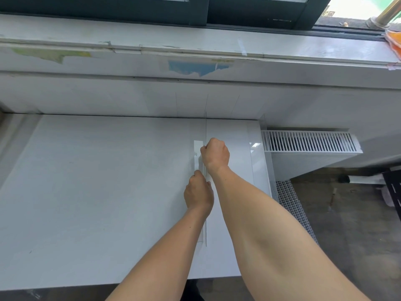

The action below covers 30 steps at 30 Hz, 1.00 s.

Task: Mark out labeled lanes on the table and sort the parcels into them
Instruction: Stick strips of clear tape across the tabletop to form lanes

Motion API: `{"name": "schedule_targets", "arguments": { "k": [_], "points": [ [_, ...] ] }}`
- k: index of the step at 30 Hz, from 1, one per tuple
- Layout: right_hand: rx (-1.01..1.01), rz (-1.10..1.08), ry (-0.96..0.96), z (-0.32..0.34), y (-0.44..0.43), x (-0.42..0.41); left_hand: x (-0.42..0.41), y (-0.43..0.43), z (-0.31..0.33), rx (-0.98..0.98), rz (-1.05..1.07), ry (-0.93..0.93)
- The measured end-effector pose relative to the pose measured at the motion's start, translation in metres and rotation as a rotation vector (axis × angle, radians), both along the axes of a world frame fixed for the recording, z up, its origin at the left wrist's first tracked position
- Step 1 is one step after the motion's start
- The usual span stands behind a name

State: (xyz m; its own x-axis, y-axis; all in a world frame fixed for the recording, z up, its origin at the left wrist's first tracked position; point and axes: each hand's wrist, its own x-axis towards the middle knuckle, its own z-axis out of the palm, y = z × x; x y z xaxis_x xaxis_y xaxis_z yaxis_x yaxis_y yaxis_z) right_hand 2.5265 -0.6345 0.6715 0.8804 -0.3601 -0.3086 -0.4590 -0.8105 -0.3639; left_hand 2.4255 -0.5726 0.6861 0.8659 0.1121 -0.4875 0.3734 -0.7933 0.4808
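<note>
On the white table [97, 192] a thin dark line [206, 127] runs from the far edge toward me. A clear ruler [201, 235] lies along the line's left side. My left hand [198, 193] presses down on the ruler near its middle. Just beyond it, my right hand [215, 154] is curled into a fist at the line, gripping what seems to be a thin pen that the fingers almost wholly hide. No parcels are in view.
A white wall and a window sill [195, 46] with torn sticker scraps rise behind the table. A white radiator grille [308, 141] stands to the right of the table, over a mesh panel [290, 205] and dark floor. An orange cloth [393, 40] lies on the sill.
</note>
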Motion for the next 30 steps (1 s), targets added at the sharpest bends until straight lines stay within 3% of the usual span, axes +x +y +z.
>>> {"name": "schedule_targets", "arguments": {
  "k": [30],
  "points": [
    [-0.003,0.022,0.025,0.006,0.000,-0.001,0.004,0.001,-0.005,0.017,0.005,0.008]
  ]
}}
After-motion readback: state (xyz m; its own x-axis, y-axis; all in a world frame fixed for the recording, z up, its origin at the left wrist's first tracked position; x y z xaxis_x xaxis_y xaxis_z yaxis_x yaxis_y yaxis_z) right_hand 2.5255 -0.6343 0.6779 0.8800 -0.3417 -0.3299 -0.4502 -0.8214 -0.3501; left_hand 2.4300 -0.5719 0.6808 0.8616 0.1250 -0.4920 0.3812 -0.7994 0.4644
